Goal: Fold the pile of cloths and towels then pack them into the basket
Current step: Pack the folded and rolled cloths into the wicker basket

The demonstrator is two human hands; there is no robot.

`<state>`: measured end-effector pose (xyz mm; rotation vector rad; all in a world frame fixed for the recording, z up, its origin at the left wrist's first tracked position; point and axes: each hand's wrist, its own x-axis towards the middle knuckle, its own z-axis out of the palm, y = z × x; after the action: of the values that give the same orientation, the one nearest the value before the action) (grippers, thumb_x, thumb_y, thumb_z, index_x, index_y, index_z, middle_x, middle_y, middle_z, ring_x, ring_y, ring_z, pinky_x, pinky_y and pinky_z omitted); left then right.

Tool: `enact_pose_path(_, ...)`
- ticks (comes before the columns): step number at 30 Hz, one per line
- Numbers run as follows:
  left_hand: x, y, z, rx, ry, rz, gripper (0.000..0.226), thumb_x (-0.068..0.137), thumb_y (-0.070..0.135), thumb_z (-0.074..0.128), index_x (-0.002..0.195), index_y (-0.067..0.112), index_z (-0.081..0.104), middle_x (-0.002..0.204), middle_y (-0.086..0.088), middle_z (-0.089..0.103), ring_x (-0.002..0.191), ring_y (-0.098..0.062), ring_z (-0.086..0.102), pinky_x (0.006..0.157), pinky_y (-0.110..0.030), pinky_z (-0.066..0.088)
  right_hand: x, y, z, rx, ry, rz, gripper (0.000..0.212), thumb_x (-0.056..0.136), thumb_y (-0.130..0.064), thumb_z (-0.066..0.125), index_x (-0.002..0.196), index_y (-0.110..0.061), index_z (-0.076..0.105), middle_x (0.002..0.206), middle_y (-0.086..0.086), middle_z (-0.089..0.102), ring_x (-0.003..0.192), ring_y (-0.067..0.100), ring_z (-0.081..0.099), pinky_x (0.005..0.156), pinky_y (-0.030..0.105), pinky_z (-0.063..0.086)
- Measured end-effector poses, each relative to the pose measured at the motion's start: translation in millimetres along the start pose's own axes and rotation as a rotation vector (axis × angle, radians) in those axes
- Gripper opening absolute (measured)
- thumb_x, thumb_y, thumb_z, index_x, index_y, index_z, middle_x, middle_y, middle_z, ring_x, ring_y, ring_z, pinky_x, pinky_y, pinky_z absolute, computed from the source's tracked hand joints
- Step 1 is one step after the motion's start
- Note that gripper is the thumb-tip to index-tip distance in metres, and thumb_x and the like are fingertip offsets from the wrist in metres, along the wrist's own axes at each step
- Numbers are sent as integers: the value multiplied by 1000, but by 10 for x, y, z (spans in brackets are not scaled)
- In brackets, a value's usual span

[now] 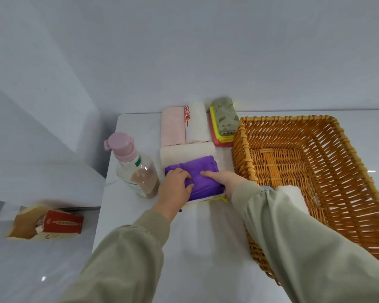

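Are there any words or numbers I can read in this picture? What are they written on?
No text here is sharp enough to quote.
White towel: red characters run down its left edge, too blurred to read.
Red box: a pale strip of print across its side, too small to read.
Bottle: a label with a green patch, its print too blurred to read.
Nothing else shows writing.

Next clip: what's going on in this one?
A person is folding a purple cloth on the white table. The left hand grips the cloth's left part and the right hand presses on it. Behind it lie a folded pink towel, a lettered white towel and a green cloth. The wicker basket on the right shows one rolled white towel, partly behind the sleeve.
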<state>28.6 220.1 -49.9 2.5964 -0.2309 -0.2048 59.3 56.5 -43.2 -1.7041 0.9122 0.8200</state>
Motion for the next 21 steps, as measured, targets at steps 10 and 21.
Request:
enact_pose_path(10, -50, 25, -68, -12, -2, -25, 23, 87, 26, 65, 109, 19, 65, 116, 4, 59, 109, -15, 52, 86, -25, 43, -61, 21, 33, 108, -35, -49, 79, 71, -39, 80, 134, -8, 45, 130, 12, 55, 115, 27, 55, 101, 38, 46)
enact_pose_path(21, -26, 243, -685, -70, -67, -194, 38, 74, 38, 78, 92, 19, 50, 88, 3, 58, 86, -20, 58, 66, -30, 40, -670, -91, -167, -400, 151, -507, 77, 72, -35, 75, 133, -3, 40, 108, 5, 54, 91, 18, 53, 70, 26, 44)
